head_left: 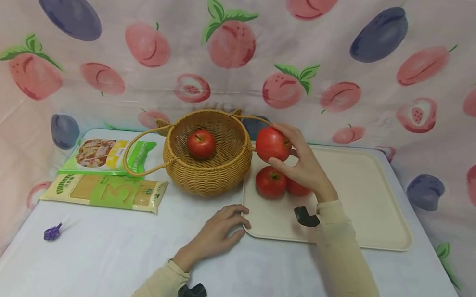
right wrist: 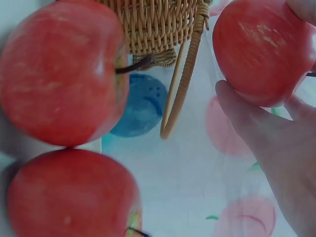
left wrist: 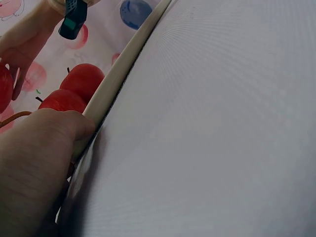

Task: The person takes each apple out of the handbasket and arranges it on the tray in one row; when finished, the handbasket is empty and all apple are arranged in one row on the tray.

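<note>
My right hand [head_left: 302, 162] grips a red apple [head_left: 272, 145] in the air above the left part of a cream tray [head_left: 359, 200]. Just below it, two more apples lie on the tray: one [head_left: 271, 182] in plain sight, the other [head_left: 298, 188] partly covered by the hand. To the left stands a wicker basket [head_left: 204, 179] with an apple [head_left: 201, 144] inside. My left hand [head_left: 215, 235] rests at the tray's front left corner, its fingertips at the rim. In the right wrist view the fingers [right wrist: 247, 113] hold the raised apple [right wrist: 264, 49] near the basket's handle [right wrist: 185, 89].
Left of the basket lie a green food bag [head_left: 106, 156] and a pack of noodles [head_left: 107, 191], the basket's left handle [head_left: 133, 149] reaching over the bag. A purple-wrapped lollipop [head_left: 52, 232] lies at the table's left. A fruit-print cloth [head_left: 235, 90] hangs behind the table.
</note>
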`<act>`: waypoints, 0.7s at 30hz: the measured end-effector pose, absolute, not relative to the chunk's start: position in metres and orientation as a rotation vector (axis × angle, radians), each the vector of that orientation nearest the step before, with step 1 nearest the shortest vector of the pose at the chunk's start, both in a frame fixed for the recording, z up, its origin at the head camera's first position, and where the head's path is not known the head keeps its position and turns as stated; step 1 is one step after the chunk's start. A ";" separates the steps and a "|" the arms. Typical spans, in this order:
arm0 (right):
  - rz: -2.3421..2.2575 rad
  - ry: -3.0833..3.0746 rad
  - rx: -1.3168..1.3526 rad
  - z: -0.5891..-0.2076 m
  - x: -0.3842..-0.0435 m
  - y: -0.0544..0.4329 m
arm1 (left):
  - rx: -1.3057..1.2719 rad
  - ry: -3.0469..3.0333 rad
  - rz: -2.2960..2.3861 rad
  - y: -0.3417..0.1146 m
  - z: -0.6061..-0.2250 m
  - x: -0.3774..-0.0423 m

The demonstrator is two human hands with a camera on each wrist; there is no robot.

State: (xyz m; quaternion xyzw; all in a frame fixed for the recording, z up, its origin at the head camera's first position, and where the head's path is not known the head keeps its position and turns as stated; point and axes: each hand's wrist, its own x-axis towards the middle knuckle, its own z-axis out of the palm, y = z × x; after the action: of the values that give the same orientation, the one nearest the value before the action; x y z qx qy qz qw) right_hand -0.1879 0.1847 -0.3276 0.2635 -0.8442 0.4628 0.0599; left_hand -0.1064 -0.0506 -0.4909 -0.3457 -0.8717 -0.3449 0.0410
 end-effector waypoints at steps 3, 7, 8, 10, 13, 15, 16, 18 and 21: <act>1.398 -2.549 0.778 -0.332 -0.186 0.189 | -1.056 -2.666 -1.074 -0.051 -0.490 -0.107; 1.395 -2.565 0.730 -0.338 -0.184 0.195 | -1.052 -2.662 -1.081 -0.051 -0.490 -0.107; 1.394 -2.565 0.723 -0.339 -0.183 0.196 | -1.053 -2.660 -1.078 -0.051 -0.490 -0.107; 1.387 -2.558 0.711 -0.341 -0.181 0.199 | -1.048 -2.670 -1.072 -0.051 -0.490 -0.107; 1.379 -2.542 0.694 -0.344 -0.179 0.203 | -1.049 -2.676 -1.066 -0.050 -0.490 -0.107; 1.373 -2.538 0.684 -0.345 -0.177 0.206 | -1.049 -2.684 -1.064 -0.050 -0.491 -0.107; 1.372 -2.540 0.677 -0.346 -0.176 0.208 | -1.050 -2.683 -1.063 -0.050 -0.491 -0.107; 1.379 -2.538 0.658 -0.347 -0.175 0.211 | -1.048 -2.682 -1.061 -0.050 -0.492 -0.107; 1.388 -2.540 0.636 -0.348 -0.172 0.215 | -1.044 -2.682 -1.063 -0.050 -0.492 -0.107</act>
State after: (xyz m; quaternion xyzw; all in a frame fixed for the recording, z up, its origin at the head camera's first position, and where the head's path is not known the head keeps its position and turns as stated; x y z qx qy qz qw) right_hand -0.1722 0.2151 -0.3483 0.2136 -0.8537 0.4666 0.0890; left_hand -0.1066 -0.0496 -0.4925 -0.3401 -0.8735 -0.3463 0.0368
